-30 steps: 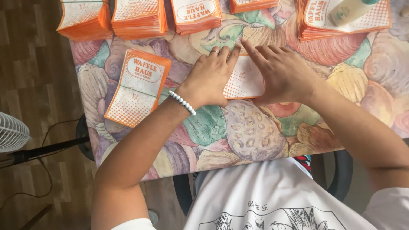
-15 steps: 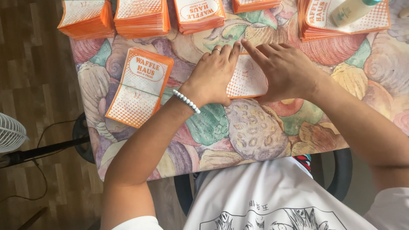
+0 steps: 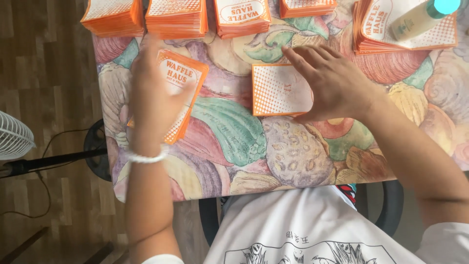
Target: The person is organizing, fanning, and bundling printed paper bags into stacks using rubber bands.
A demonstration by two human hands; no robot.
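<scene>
Under right hand point(image 3: 337, 85): folded orange paper point(image 3: 278, 89).

Setting: most likely a room in a home, used as a small hand-work station. Evidence:
- Bench point(image 3: 303, 161) is small, covered by a cloth printed with large seashells in pink, green and yellow.
- Floor point(image 3: 44, 63) at 9 o'clock is dark wood plank.
- A white fan point(image 3: 13, 136) on a black stand sits at 8 o'clock, cable trailing over the floor.
- Person is seated in a dark chair point(image 3: 391, 215) at 5 o'clock, wearing a white printed T-shirt.
- Stacks of orange paper sleeves point(image 3: 176, 18) line the 12 o'clock edge; a pale bottle point(image 3: 415, 20) lies at 1 o'clock.
</scene>
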